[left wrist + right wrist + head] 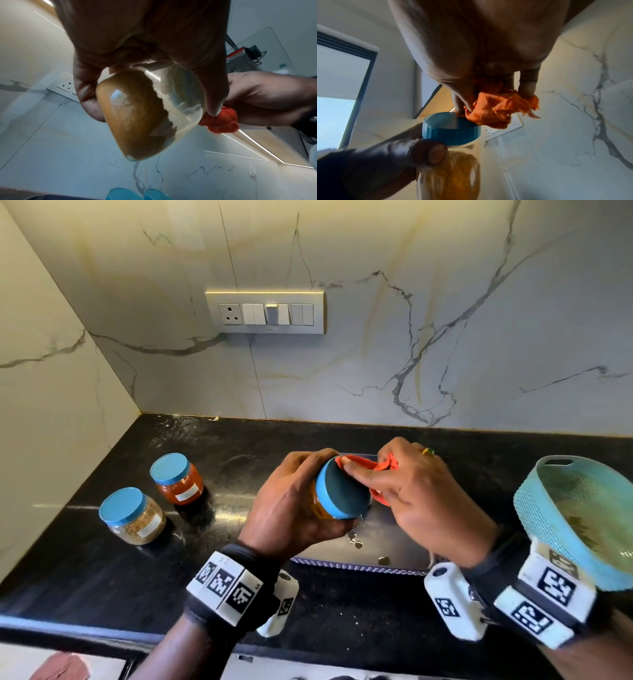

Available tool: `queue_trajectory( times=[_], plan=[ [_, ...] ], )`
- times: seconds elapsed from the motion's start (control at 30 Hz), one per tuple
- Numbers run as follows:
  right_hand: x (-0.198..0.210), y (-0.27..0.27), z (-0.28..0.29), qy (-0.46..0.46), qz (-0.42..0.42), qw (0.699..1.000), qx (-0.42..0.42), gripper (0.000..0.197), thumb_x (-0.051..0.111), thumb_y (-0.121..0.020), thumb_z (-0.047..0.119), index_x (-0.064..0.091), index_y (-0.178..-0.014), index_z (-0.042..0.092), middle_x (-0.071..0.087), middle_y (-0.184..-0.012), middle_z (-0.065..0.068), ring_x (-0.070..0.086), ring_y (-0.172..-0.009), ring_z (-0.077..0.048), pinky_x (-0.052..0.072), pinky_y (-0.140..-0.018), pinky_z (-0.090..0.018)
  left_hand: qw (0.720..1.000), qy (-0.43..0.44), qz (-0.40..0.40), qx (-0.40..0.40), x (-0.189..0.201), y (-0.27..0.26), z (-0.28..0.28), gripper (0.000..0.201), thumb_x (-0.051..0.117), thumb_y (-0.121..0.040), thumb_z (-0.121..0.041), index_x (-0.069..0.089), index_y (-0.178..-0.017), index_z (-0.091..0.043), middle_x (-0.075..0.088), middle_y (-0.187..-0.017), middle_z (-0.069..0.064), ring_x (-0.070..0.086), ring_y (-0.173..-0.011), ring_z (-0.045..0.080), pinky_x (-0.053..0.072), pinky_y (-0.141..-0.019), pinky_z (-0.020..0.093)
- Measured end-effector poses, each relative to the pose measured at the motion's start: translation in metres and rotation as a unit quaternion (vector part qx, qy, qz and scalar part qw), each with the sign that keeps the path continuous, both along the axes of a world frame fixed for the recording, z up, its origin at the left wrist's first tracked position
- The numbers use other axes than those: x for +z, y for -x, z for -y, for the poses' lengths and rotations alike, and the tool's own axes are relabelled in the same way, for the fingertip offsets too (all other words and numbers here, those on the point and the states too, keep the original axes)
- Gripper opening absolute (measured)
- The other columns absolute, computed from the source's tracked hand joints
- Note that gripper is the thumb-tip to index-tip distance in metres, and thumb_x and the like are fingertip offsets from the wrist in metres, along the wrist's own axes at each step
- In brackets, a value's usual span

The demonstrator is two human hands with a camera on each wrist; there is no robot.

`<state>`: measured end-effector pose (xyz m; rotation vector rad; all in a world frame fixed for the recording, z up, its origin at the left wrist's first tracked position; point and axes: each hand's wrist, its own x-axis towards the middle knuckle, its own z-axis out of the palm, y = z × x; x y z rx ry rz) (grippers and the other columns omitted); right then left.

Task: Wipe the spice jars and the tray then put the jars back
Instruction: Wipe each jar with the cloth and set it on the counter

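Fingers of the left hand (pixel 291 508) are curled round the body of a spice jar (pixel 330 494) of yellow powder, which is held tilted above the tray (pixel 394 546), its blue lid (pixel 450 129) turned toward the right hand (pixel 421 494). Farther left on the black counter (pixel 85 559), two jars are seen standing upright just beside each other: a jar of brown grains (pixel 133 517) nearer the front edge and a jar of red paste (pixel 178 479) behind it, both well apart from the tray and both capped. Whether these two have already been wiped cannot be told, though their place off the tray suggests it. The orange cloth (pixel 496 109) is bunched and pinched in the curled fingers of the right hand, and is pressed against the rim of the lid, so the jar in hand is judged to be mid-wipe. The tray is still to be wiped, as spots or droplets are visible on its dark surface, and no jar has been put back. To the right, a blue basket (pixel 589 515) stands close to the right wrist and near the tray's end, so room is tight there; open counter is left ahead of the tray up to the marble wall (pixel 376 354) and to the left around the two jars.
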<state>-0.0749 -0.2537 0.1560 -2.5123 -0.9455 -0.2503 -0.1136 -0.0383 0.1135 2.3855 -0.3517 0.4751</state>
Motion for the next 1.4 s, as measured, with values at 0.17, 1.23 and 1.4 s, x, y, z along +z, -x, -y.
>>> queue_trajectory(
  times=[0.17,1.23,1.4],
  plan=[
    [0.002,0.019,-0.01,0.009,-0.033,0.998,0.045,0.049,0.049,-0.093,0.031,0.054,-0.138,0.048,0.048,-0.099,0.01,0.054,-0.088,-0.014,0.048,-0.077,-0.043,1.0,0.01,0.019,-0.008,0.0,-0.002,-0.001,0.081,0.088,-0.064,-0.05,0.057,-0.134,-0.026,0.062,-0.126,-0.011,0.055,-0.122,0.009,0.052,-0.092,0.025],
    [-0.023,0.013,0.006,-0.07,-0.032,0.997,0.03,0.056,0.058,-0.091,0.019,0.054,-0.136,0.052,0.046,-0.102,0.018,0.053,-0.096,-0.01,0.044,-0.08,-0.043,0.998,0.004,0.036,0.047,0.004,-0.023,-0.009,0.082,0.086,-0.064,-0.055,0.058,-0.134,-0.022,0.062,-0.125,-0.005,0.056,-0.119,0.014,0.052,-0.09,0.026],
    [-0.012,0.0,0.005,-0.141,-0.005,0.989,0.047,0.034,0.065,-0.084,0.012,0.077,-0.113,0.026,0.061,-0.108,0.012,0.058,-0.102,-0.01,0.049,-0.088,-0.028,0.999,0.006,0.018,0.036,0.003,-0.024,0.0,0.084,0.092,-0.062,-0.051,0.058,-0.134,-0.025,0.061,-0.127,-0.009,0.054,-0.119,0.009,0.043,-0.091,0.01]
  ],
)
